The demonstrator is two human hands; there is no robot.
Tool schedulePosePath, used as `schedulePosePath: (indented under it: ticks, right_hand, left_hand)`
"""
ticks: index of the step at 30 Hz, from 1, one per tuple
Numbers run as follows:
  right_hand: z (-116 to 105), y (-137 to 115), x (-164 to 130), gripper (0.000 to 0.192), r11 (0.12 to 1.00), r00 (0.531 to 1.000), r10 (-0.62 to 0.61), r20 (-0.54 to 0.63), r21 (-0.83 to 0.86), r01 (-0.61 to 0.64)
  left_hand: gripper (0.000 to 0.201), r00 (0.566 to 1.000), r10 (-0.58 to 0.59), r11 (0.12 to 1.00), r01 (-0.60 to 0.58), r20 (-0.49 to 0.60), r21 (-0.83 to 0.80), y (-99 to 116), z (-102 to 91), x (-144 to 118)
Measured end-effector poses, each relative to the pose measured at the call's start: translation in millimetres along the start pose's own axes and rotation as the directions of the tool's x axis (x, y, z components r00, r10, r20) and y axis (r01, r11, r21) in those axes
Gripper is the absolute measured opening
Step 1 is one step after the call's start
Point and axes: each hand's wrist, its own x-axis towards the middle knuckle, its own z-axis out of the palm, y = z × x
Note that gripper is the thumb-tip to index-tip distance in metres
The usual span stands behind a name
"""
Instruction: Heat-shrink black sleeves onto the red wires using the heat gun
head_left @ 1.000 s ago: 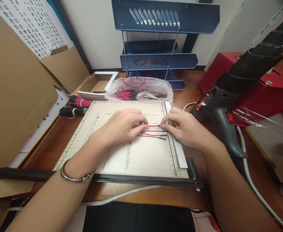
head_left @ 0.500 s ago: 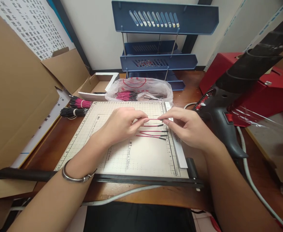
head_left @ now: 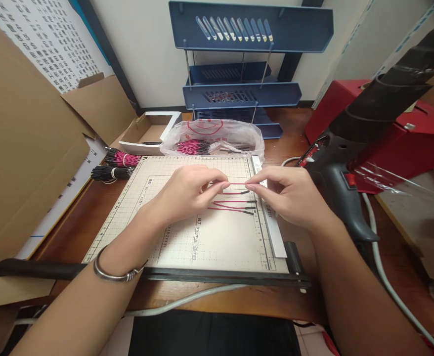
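Observation:
My left hand (head_left: pixel 185 193) and my right hand (head_left: pixel 291 195) pinch the two ends of a short pink wire (head_left: pixel 237 183) and hold it level just above the gridded cutting board (head_left: pixel 187 237). Under the held wire, three more pink wires with black tips (head_left: pixel 234 203) lie side by side on the board, their tips near the ruler strip (head_left: pixel 272 225) at the right edge. A metal bangle circles my left wrist.
A clear plastic bag of pink wires (head_left: pixel 213 137) sits behind the board, with bundled pink and black wires (head_left: pixel 115 164) at the left. A black heat gun (head_left: pixel 350 148) stands at the right before a red box (head_left: pixel 383 128). Blue trays (head_left: pixel 239 94) and cardboard boxes (head_left: pixel 27 148) surround the desk.
Both hands lifted one pink wire off the row on the board and raised it slightly; my right fingers shifted left along it.

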Motion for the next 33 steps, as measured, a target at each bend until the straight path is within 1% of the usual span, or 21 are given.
schedulePosePath:
  ticks: [3,7,14,19,22,27,30,33]
  right_hand:
    - [3.1,-2.5,1.0,0.011,0.999,0.999,-0.044,-0.020,-0.007,0.044]
    - [9.6,-5.5,2.3,0.011,0.994,0.994,-0.108,0.011,0.005,0.107]
    - [10.1,-7.3,-0.5,0.007,0.998,0.998,-0.070,-0.008,-0.006,0.070]
    - [12.2,-5.6,0.3,0.006,0.996,0.996,-0.087,-0.014,0.000,0.087]
    - [12.8,-5.3,0.4,0.008,0.996,0.996,-0.085,-0.006,-0.001,0.085]
    - [13.1,-6.5,-0.2,0.009,0.999,0.999,-0.052,0.017,-0.012,0.052]
    - [15.0,-5.4,-0.2,0.010,0.997,0.998,-0.063,0.018,-0.032,0.063]
    - [16.7,-3.1,-0.7,0.013,0.995,0.996,-0.086,0.036,-0.046,0.088]
  left_hand:
    - [0.014,1.000,0.018,0.999,-0.018,-0.006,-0.031,2.8,2.7,0.2]
    - [0.013,0.999,0.053,0.999,-0.052,0.004,-0.016,2.2,5.4,0.3]
    - [0.015,0.998,0.064,0.998,-0.064,-0.011,-0.022,-0.5,5.0,-0.4]
    - [0.015,0.997,0.078,0.997,-0.078,-0.011,-0.029,1.9,5.5,-0.1]
    - [0.017,0.996,0.091,0.996,-0.091,-0.001,-0.016,3.5,5.5,0.6]
    - [0.013,0.997,0.073,0.997,-0.073,0.015,-0.029,4.2,5.3,0.9]
    - [0.012,0.997,0.075,0.996,-0.074,0.018,-0.042,3.9,4.5,0.6]
    - [0.014,0.993,0.099,0.994,-0.096,0.060,-0.045,4.2,2.4,0.2]
